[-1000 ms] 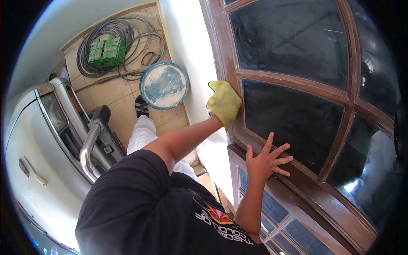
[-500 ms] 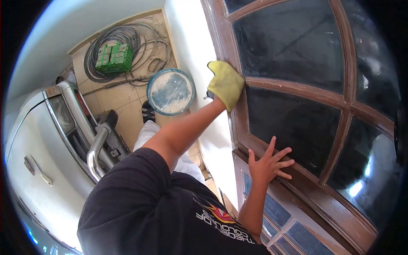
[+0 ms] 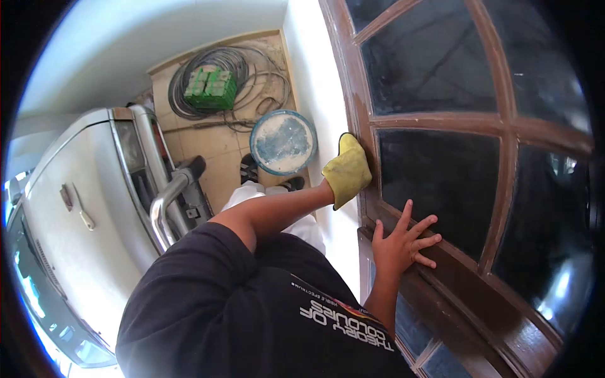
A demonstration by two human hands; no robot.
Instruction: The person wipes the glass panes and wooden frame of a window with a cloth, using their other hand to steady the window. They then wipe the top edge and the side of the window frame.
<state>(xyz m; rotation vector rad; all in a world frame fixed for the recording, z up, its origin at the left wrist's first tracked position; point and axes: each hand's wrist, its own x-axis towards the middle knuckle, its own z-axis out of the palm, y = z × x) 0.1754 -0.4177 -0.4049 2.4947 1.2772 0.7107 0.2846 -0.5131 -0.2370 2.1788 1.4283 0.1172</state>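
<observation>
My left hand, its fingers hidden, is wrapped in a yellow cloth (image 3: 350,169) with a dark edge. The cloth presses against the side rail of a brown wooden door or window frame (image 3: 363,113) with dark glass panes (image 3: 435,176). To the right, my right hand (image 3: 403,247) rests flat on the frame's lower rail, bare, its fingers spread. Two of its fingertips reach the pane's lower edge.
A round blue-rimmed container (image 3: 255,154) with whitish residue stands by my feet. Beyond it, a green crate (image 3: 211,99) sits on coiled black cable (image 3: 179,101). A silver vehicle (image 3: 82,189) with a tubular metal bar (image 3: 161,211) occupies the left. A white wall (image 3: 315,75) borders the frame.
The cloth and my left hand have slid down the side rail, closer to my right hand. My right hand stays in place on the lower rail. The camera view has shifted slightly.
</observation>
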